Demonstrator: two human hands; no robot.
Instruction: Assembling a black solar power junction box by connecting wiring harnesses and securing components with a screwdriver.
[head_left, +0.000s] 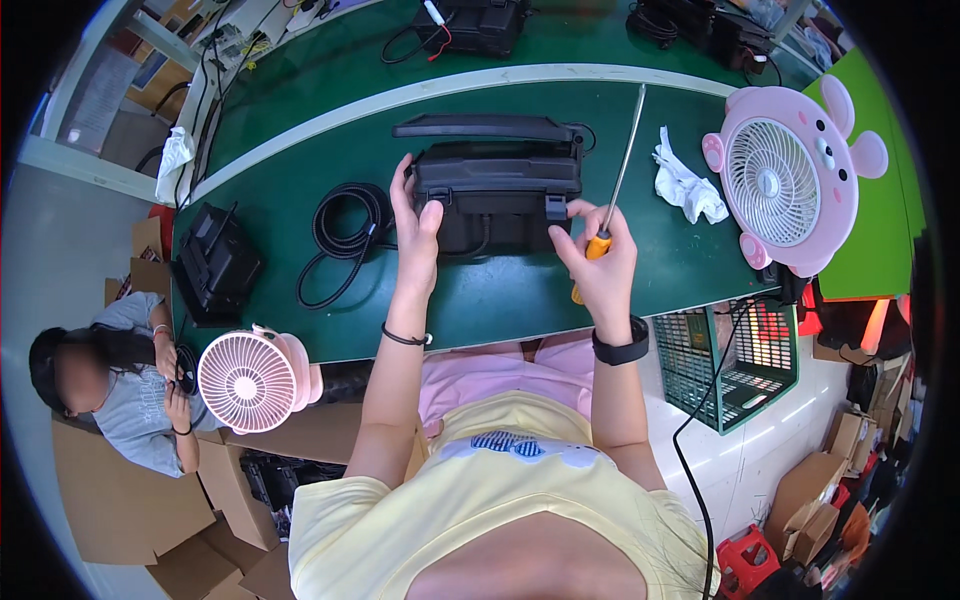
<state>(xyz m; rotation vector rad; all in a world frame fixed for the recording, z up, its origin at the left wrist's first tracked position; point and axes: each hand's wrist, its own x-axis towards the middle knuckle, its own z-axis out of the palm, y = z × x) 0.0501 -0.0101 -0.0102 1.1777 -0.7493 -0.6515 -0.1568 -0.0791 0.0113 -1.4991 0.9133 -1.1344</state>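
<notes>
A black plastic case (500, 172) with clip latches sits on the green bench in front of me, a flat black panel standing along its far side. My left hand (417, 240) grips its left end, thumb at the front and fingers along the side. In my right hand (606, 262) is a screwdriver (625, 160), its yellow handle against the palm and its long shaft pointing away from me. Thumb and forefinger of that same hand are at the right front latch (556, 207). A coiled black corrugated cable (350, 225) lies left of the case.
A second black case (215, 262) stands at the bench's left end, near a pink fan (245, 380). Crumpled white tissue (688, 180) and a pink animal-shaped fan (775, 185) are on the right. A green crate (715, 365) stands below. A co-worker (130, 380) handles something black at left.
</notes>
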